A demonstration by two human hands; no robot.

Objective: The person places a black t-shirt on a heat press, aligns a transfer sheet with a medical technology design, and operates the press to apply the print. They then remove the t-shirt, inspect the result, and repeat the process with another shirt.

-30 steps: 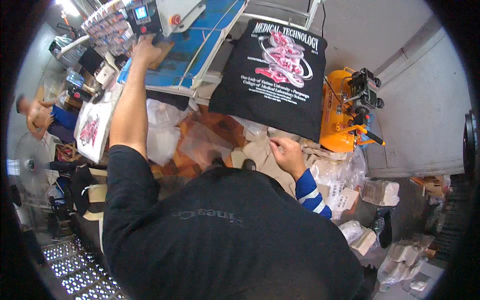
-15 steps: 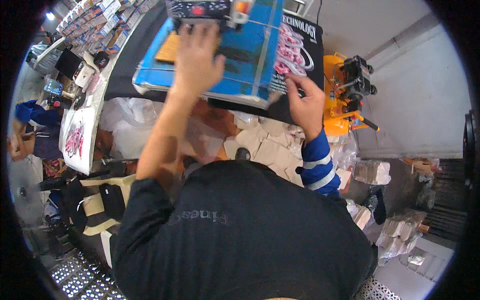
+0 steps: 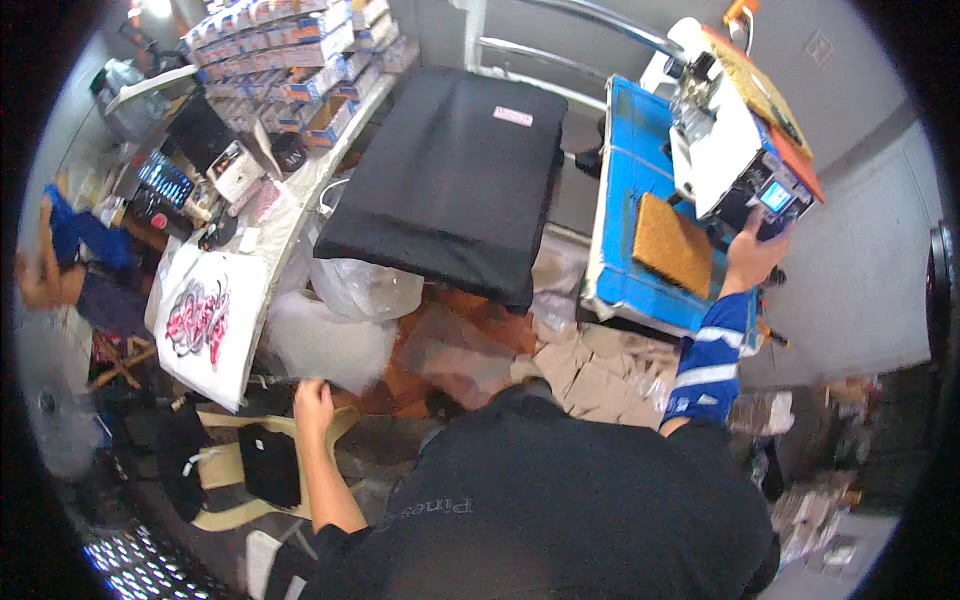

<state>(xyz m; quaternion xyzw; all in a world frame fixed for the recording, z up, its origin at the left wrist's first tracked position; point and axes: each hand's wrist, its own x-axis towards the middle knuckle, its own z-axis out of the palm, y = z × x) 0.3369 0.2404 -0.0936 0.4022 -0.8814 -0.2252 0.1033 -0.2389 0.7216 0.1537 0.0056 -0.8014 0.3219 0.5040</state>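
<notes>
My right hand (image 3: 755,258) reaches up to the press head (image 3: 768,198), fingers curled at the front of its control box below a small lit display. The head sits over a blue platen (image 3: 628,280) carrying a tan pad (image 3: 672,243). My left hand (image 3: 312,405) hangs low at the left with curled fingers, near a white sheet (image 3: 245,300) printed in pink and grey; anything inside it is hidden. Between the hands, farther back, a black-covered platen (image 3: 435,180) bears a small pink label.
Stacked small boxes (image 3: 320,75) line the back of the cluttered side table (image 3: 280,225). A cream chair (image 3: 215,470) stands at lower left, plastic bags (image 3: 365,290) below the black platen, cardboard (image 3: 595,385) on the floor. Another person (image 3: 45,280) is at the far left.
The press head and blue platen have swung right, where the printed black shirt was, exposing the plain black platen. My left hand left the head and dropped; my right hand rose to it.
</notes>
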